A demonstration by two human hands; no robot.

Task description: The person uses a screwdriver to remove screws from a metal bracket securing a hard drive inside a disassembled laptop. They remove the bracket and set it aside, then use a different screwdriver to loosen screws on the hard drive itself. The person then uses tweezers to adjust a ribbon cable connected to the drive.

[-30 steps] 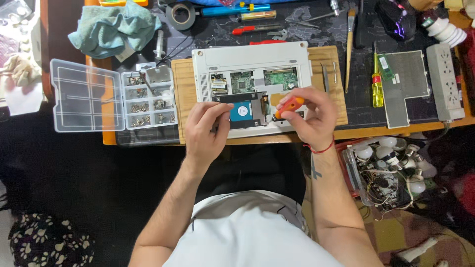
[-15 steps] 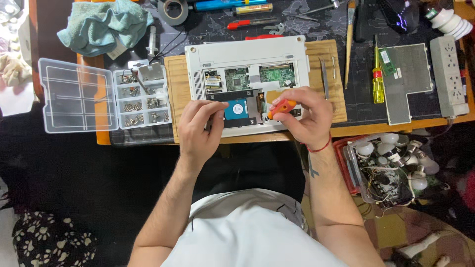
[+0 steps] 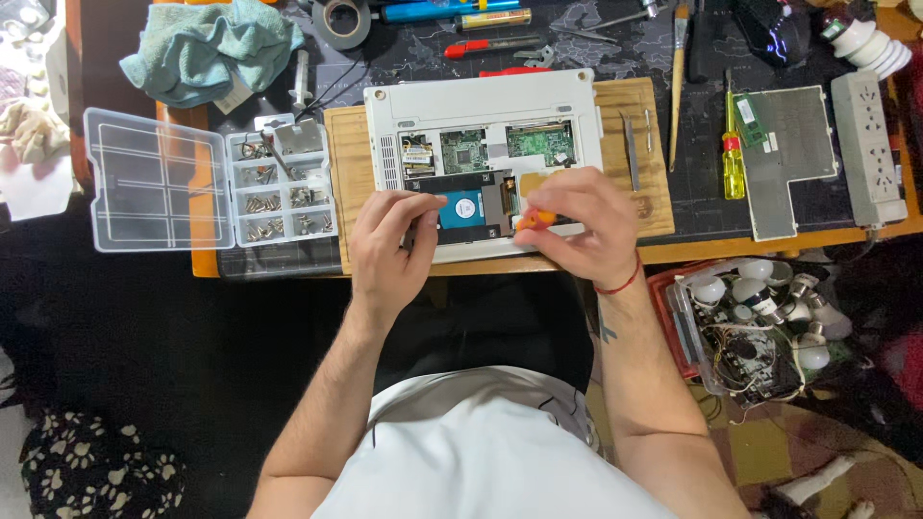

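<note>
From the head camera, the right hand (image 3: 582,223) is closing around a small orange-handled screwdriver (image 3: 536,219), its tip hidden behind the fingers, working at the right edge of the blue-labelled hard drive (image 3: 463,209). The drive is sitting in its bay in the opened white laptop (image 3: 481,154), which is lying bottom-up on a wooden board (image 3: 654,207). The left hand (image 3: 389,240) is resting half-curled on the laptop's near-left corner, fingertips touching the drive's left edge, gripping nothing. Compared with half a second ago, both hands are keeping their places; only the camera is shifting. A clear plastic screw organiser (image 3: 207,183) is lying open to the left.
</note>
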